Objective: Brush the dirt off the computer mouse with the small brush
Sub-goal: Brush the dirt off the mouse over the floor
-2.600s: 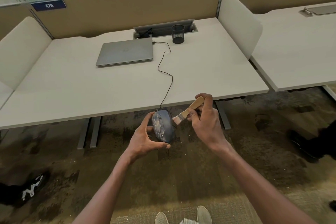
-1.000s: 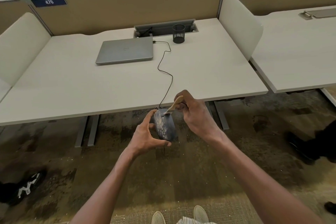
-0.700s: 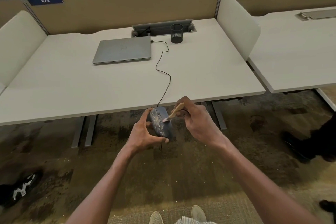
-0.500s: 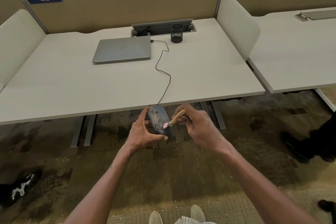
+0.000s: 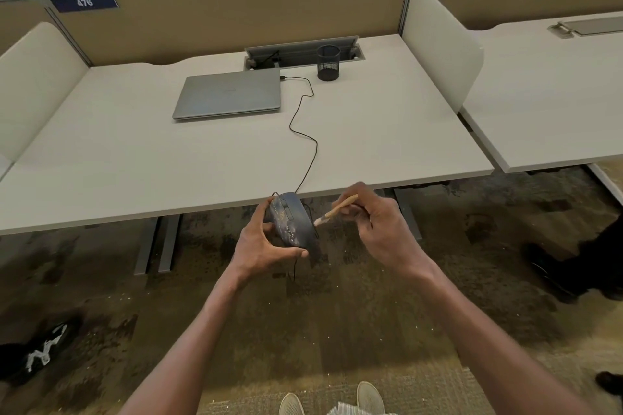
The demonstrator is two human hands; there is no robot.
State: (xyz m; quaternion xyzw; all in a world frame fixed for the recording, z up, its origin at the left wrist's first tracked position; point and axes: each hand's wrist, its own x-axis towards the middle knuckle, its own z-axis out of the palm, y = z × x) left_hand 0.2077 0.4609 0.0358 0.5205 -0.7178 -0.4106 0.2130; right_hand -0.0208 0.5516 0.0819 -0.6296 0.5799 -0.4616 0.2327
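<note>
A dark corded computer mouse (image 5: 291, 221) with pale dirt specks on its top is held off the front edge of the desk, above the floor. My left hand (image 5: 261, 242) grips it from the left and below, thumb under its near end. My right hand (image 5: 381, 229) pinches the small wooden-handled brush (image 5: 335, 210). The pale bristles sit at the mouse's right side, touching or nearly touching it. The mouse's black cable (image 5: 305, 125) runs across the desk to the laptop.
A shut grey laptop (image 5: 229, 96) and a black mesh pen cup (image 5: 328, 63) stand at the back of the white desk (image 5: 135, 158). Cream dividers flank the desk. Speckled carpet (image 5: 303, 330) lies below, with other people's dark shoes at the left and right edges.
The brush swept down over the mouse's top and has come off toward its right side. The mouse has turned so its top faces me more. My left hand keeps its grip.
</note>
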